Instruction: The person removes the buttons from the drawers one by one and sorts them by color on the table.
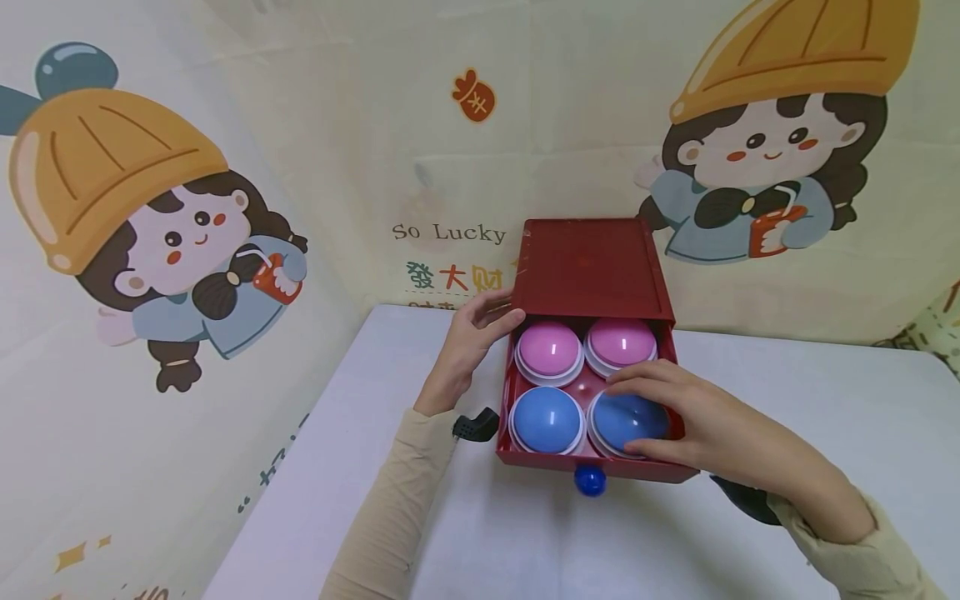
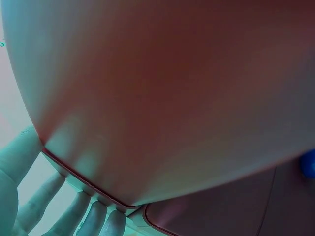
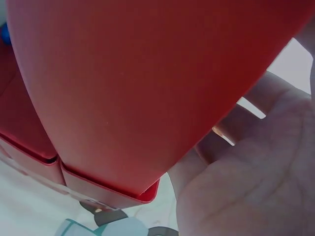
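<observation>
A red box (image 1: 592, 267) stands on the table with its drawer (image 1: 517, 458) pulled out toward me. Two pink dome-topped round buttons (image 1: 550, 348) with white bases lie at the back of the drawer, and two blue ones (image 1: 547, 419) at the front. My right hand (image 1: 693, 412) grips the front-right blue button (image 1: 626, 419), fingers on its far rim and thumb on its near rim. At the box's left side, my left hand (image 1: 474, 337) rests its fairly straight fingers (image 2: 74, 211) against the wall. The right wrist view shows my right palm (image 3: 246, 191) beside a red wall.
A blue knob (image 1: 590, 481) sticks out from the drawer's front. The white table (image 1: 360, 383) backs onto a cloth (image 1: 585, 108) printed with cartoon figures and lettering. A dark wrist strap (image 1: 477, 425) shows near the drawer's left side.
</observation>
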Available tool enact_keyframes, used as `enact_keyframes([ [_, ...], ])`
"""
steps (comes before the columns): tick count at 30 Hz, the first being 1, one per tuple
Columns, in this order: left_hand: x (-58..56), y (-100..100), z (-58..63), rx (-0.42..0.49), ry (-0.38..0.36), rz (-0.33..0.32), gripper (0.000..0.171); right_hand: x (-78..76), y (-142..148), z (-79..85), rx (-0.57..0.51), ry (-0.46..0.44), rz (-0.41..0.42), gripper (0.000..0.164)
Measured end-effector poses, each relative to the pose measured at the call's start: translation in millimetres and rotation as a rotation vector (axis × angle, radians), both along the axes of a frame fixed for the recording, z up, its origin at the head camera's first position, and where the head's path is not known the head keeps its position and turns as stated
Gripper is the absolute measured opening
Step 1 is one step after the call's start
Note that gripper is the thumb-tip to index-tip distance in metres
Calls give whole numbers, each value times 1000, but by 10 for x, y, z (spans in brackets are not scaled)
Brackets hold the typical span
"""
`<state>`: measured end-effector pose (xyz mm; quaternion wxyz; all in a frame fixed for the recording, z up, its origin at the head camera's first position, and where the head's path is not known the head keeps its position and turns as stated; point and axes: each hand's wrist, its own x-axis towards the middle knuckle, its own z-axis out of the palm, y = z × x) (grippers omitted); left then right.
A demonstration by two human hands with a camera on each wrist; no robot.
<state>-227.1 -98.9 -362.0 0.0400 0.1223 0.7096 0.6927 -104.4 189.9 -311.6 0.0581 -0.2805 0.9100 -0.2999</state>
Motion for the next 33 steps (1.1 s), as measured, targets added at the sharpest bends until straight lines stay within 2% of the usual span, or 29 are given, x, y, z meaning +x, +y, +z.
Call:
enact_keyframes([
  [6,11,-6,10,2,-13,-7,49,-23,8,10,41,-20,31,56],
  [16,5,-1,-2,-3,1,8,44,-49,14,8,91,-7,65,56],
  [33,14,-3,1,-8,5,4,45,-52,29,11,159,68,88,57],
])
